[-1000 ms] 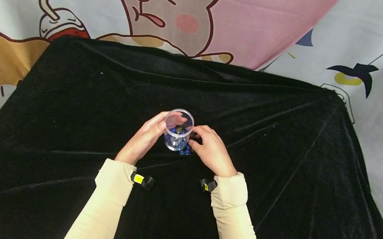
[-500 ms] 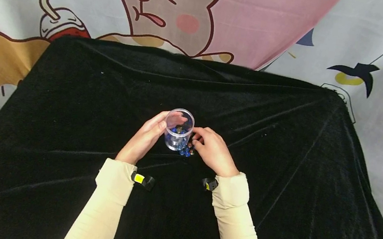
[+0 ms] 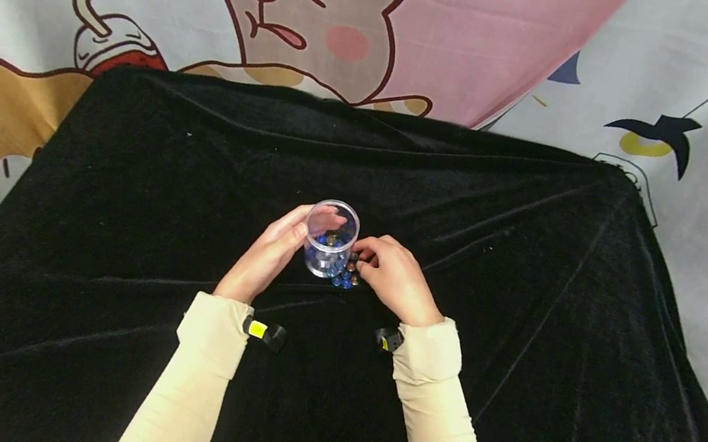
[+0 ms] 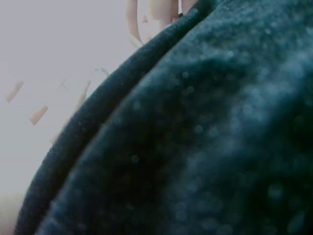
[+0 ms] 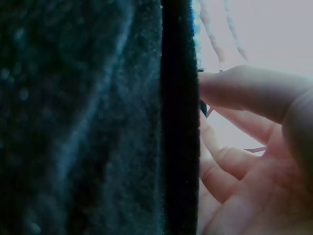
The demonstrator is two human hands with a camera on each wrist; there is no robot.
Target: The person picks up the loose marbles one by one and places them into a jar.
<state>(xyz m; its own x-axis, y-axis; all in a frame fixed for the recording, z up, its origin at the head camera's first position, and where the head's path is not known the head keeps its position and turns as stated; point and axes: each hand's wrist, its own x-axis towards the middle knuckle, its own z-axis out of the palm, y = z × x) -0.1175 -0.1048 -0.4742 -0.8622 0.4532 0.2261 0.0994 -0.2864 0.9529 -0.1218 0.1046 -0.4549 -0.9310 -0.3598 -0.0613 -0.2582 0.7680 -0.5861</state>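
Observation:
A clear plastic cup (image 3: 329, 248) stands upright at the table's middle, with blue and brownish marbles (image 3: 321, 240) inside. My left hand (image 3: 265, 253) holds the cup from its left side, fingers behind and thumb in front. Blue and brown loose marbles (image 3: 346, 280) lie on the cloth against the cup's right side. Over them is my right hand (image 3: 392, 279), its thumb and fingers bent around the upper marbles. Whether it pinches one cannot be told. In the right wrist view, the bent fingers (image 5: 225, 161) and thumb show, but cloth hides the fingertips' contact.
Black velvet cloth (image 3: 196, 165) covers the table and has raised folds. Behind it hangs a cartoon-printed curtain (image 3: 493, 42). In the left wrist view, the dark cloth (image 4: 195, 137) covers most of the picture.
My right hand has shifted slightly to the right, away from the cup, so brown marbles beside it now show. My left hand and the cup stay almost still.

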